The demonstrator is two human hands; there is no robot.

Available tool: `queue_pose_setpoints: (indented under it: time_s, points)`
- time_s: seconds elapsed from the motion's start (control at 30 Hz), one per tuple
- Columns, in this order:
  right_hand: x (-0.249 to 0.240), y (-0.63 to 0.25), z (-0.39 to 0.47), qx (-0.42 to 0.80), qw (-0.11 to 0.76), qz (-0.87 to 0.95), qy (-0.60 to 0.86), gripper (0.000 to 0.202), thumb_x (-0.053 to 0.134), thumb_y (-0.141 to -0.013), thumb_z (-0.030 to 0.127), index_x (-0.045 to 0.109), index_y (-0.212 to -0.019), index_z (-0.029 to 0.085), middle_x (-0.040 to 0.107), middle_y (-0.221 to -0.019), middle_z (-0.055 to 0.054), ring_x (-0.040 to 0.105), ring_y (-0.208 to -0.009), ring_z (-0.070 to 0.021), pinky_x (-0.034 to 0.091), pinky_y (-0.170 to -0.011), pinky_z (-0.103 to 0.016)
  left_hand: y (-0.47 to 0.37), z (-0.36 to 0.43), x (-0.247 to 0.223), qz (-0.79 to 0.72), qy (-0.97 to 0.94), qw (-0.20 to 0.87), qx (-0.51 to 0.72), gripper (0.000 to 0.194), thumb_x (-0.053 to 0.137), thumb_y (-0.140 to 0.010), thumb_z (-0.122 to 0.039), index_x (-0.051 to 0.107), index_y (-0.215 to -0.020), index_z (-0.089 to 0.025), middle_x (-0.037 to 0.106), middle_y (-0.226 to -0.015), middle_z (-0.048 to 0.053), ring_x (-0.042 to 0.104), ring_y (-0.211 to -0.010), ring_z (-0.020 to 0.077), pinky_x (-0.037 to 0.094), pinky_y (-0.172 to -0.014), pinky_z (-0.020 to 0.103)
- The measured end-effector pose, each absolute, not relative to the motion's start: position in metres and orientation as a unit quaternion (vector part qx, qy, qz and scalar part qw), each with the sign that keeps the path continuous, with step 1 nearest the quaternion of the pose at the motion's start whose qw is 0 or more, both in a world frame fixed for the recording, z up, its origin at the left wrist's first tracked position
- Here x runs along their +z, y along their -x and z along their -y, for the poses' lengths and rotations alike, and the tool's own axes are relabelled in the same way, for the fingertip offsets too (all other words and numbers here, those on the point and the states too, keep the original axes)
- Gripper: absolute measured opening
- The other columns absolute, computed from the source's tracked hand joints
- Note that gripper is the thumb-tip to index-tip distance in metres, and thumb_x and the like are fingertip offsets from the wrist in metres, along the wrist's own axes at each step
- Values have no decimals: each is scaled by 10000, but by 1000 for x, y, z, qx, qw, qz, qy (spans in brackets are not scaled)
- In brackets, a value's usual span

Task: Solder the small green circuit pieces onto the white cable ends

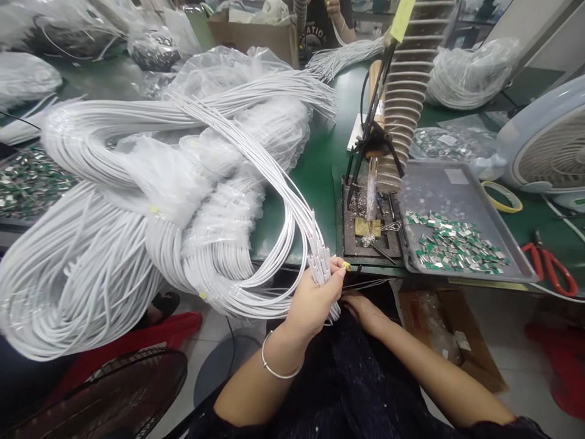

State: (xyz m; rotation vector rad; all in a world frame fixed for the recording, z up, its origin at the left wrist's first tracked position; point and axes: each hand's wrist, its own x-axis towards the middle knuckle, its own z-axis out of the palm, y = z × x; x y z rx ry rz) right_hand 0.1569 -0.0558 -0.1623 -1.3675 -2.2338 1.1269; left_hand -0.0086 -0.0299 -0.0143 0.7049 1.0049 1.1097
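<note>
A bundle of white cables (292, 210) runs down to the table's front edge, and my left hand (317, 296) is wrapped round its ends. The cut ends stand up out of the fist, with small reddish tips. A small yellow piece (346, 266) shows at the fingertips of this hand. Below the table edge, my right hand (363, 310) is just right of the left one; its fingers are partly hidden and what they hold, if anything, cannot be made out. Large coils of white cable (86, 274), partly wrapped in clear plastic, lie to the left.
A soldering stand (370, 228) with a yellow sponge is ahead, under a ribbed hose (406, 91). Right of it, a grey tray (457, 177) holds small green-and-silver parts. Red-handled scissors (551, 265), a tape roll (501, 196) and a fan (548, 140) are farther right. Another person (324, 27) is opposite.
</note>
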Motion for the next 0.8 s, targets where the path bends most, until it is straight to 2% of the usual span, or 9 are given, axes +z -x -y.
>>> queue_pose_setpoints:
  time_s: [0.07,0.17,0.2,0.3,0.37,0.43,0.6,0.7,0.8]
  points:
    - [-139,-163,61,369,183,770,488,210,409,-874,162,607,-943,179,641,-955,-108,614,-911,-198,519,-829,-368,8,29,-14,-446,-310,681,490,157,626,-751,-258,537,-695,-142,407,-523,-69,278,-422,23,206,-445,200]
    - [-92,-169,69,349,242,766,483,167,423,-893,190,589,-880,192,616,-826,-66,606,-778,-157,530,-729,-301,7,28,-11,-443,-303,689,488,175,645,-744,-280,567,-805,-136,371,-505,-87,274,-420,26,205,-444,193]
    - [-75,-169,70,338,293,760,471,138,450,-885,181,586,-864,194,608,-793,-54,600,-743,-150,529,-689,-288,7,28,-10,-440,-301,692,487,184,646,-745,-285,569,-820,-136,365,-505,-90,271,-420,26,207,-444,192]
    - [-37,-168,71,325,401,739,433,144,480,-866,115,582,-905,210,611,-779,-38,603,-726,-142,530,-637,-276,5,28,-9,-434,-308,698,480,175,632,-763,-293,567,-818,-140,363,-512,-89,266,-426,29,208,-444,191]
    - [-24,-164,66,329,454,699,443,169,465,-872,95,575,-926,211,583,-760,-20,573,-602,-105,495,-505,-226,2,27,-8,-433,-316,697,476,166,624,-770,-293,557,-786,-141,377,-521,-81,272,-433,31,210,-445,191]
    - [-19,-161,59,302,486,668,476,156,474,-873,104,581,-928,203,565,-777,-16,525,-515,-74,457,-444,-211,0,27,-8,-433,-319,698,473,167,622,-772,-289,544,-764,-141,386,-530,-76,280,-437,33,215,-445,191]
    - [-14,-155,44,230,479,677,509,205,444,-887,104,609,-966,198,566,-800,-24,552,-634,-92,519,-596,-255,-3,26,-7,-435,-332,698,462,133,587,-801,-264,543,-820,-140,400,-549,-71,300,-447,36,230,-448,189]
    - [-10,-149,41,253,498,662,500,239,425,-897,111,589,-1045,202,565,-907,-37,569,-596,-66,550,-586,-246,-4,26,-9,-435,-339,695,461,142,580,-815,-278,546,-843,-143,418,-583,-60,314,-462,37,242,-454,192]
    - [-9,-141,39,295,536,609,505,162,473,-888,151,580,-1003,195,543,-981,-41,639,-626,-75,587,-584,-243,-5,26,-10,-436,-343,692,462,161,588,-817,-300,553,-846,-145,429,-608,-52,328,-478,40,249,-458,195]
